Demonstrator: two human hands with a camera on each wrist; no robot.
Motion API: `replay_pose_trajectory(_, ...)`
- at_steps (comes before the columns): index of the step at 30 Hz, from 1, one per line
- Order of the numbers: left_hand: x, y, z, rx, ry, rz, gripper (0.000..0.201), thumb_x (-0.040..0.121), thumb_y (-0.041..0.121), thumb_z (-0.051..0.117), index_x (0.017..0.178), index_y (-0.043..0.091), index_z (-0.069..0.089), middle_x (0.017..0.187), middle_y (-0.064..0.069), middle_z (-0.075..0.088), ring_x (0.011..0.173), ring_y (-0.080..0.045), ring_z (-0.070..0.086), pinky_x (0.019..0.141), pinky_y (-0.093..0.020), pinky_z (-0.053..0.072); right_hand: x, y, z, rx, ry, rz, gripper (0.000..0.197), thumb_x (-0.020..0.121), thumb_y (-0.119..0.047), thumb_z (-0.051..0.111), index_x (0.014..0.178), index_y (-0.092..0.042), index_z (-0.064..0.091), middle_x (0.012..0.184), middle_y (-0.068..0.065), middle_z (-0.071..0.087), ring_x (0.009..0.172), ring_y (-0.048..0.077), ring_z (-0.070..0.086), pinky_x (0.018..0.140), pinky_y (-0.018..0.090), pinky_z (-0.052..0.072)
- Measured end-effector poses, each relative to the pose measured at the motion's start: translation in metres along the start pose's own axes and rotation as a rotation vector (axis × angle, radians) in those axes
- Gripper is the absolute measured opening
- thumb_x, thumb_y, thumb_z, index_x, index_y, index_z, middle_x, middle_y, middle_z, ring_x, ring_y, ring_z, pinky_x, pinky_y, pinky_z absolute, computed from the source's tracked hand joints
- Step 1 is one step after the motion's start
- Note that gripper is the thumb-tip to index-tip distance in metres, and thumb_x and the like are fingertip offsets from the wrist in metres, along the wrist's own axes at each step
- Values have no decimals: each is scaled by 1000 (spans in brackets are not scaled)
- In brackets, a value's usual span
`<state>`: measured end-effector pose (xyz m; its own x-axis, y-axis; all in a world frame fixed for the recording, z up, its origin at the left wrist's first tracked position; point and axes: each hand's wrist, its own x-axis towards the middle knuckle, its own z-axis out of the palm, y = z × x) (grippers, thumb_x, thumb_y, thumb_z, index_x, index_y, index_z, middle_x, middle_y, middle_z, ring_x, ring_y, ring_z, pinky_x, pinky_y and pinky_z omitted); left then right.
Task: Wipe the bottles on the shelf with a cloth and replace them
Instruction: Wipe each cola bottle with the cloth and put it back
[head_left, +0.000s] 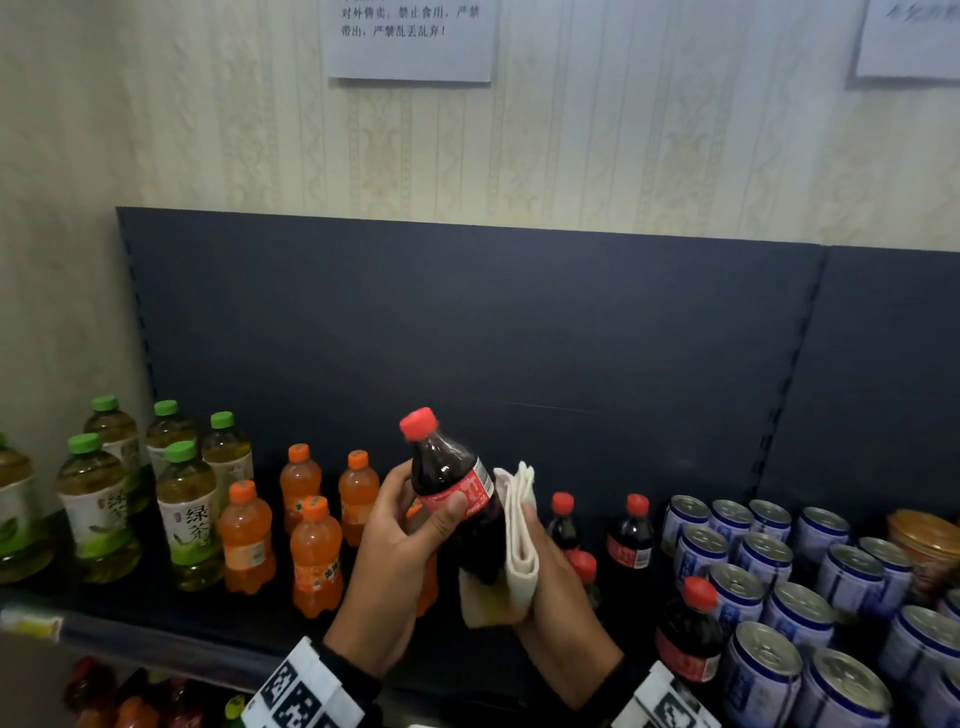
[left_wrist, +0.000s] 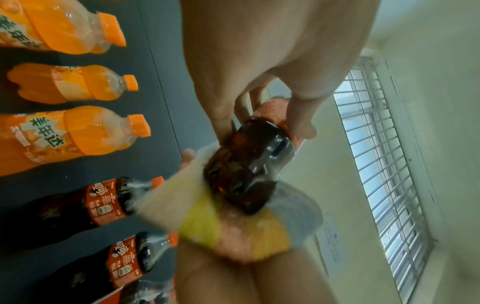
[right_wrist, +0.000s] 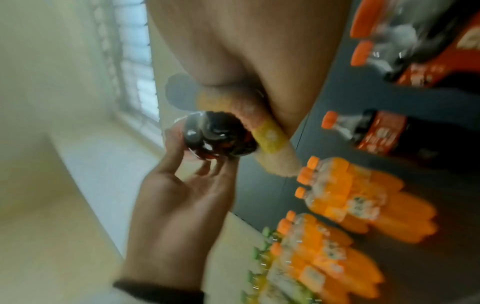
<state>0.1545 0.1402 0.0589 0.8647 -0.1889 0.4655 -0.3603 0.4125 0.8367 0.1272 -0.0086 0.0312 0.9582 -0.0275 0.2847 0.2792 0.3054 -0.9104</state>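
My left hand (head_left: 395, 540) curls its fingers (head_left: 448, 512) round the cola bottle (head_left: 457, 499), lifted above the shelf (head_left: 156, 618), while my right hand (head_left: 550, 587) grips the folded cloth (head_left: 519, 540) against its right side.

We hold the cola bottle (head_left: 453, 493) above the shelf (head_left: 156, 621), left hand (head_left: 400, 551) on its left, cloth (head_left: 511, 545) against its right. Tea bottles (head_left: 187, 514) stand far left, orange bottles (head_left: 311, 540) beside them, cans (head_left: 769, 587) far right.
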Motion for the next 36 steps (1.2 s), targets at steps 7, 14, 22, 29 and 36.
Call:
replay_pose_trajectory(7, 10, -10, 1, 253, 19, 190, 59, 79, 16, 79, 133, 13, 54, 120, 20, 72, 111, -3, 70, 89, -15, 55, 7, -2, 0, 29, 122, 114, 42, 114, -34, 39, 146, -17, 59, 133, 10, 76, 126, 24, 71, 99, 33, 60)
replay_pose_trajectory(14, 7, -36, -17, 398, 169, 159, 54, 75, 36, 85, 121, 43, 58, 116, 34, 67, 103, 8, 68, 82, -8, 52, -13, -16, -34, -37, 189, 94, 45, 103, -32, 55, 137, -5, 67, 113, 14, 81, 93, 21, 79, 72, 29, 63)
replay_pose_trajectory(22, -11, -94, -13, 609, 8, -10, 54, 75, 15, 90, 116, 32, 60, 112, 13, 69, 106, 5, 65, 96, -27, 53, -7, -71, -41, 101, 285, -72, 35, 112, -38, 43, 122, -39, 76, 132, -3, 77, 125, 13, 71, 100, 35, 60)
replay_pose_trajectory(29, -21, -130, -14, 637, -52, -167, 57, 77, 10, 88, 124, 18, 57, 118, 1, 69, 114, -17, 66, 103, -38, 53, -17, -62, -58, 128, 405, -14, 40, 112, -38, 42, 141, -22, 65, 138, 12, 72, 133, 31, 66, 112, 52, 51)
replay_pose_trajectory(36, -20, -135, -12, 740, -129, -175, 59, 81, 15, 85, 130, 18, 53, 125, 1, 64, 122, -18, 61, 106, -32, 47, -23, -88, -84, 213, 427, 39, 58, 114, -43, 33, 101, -25, 87, 108, 7, 84, 92, 23, 83, 65, 39, 67)
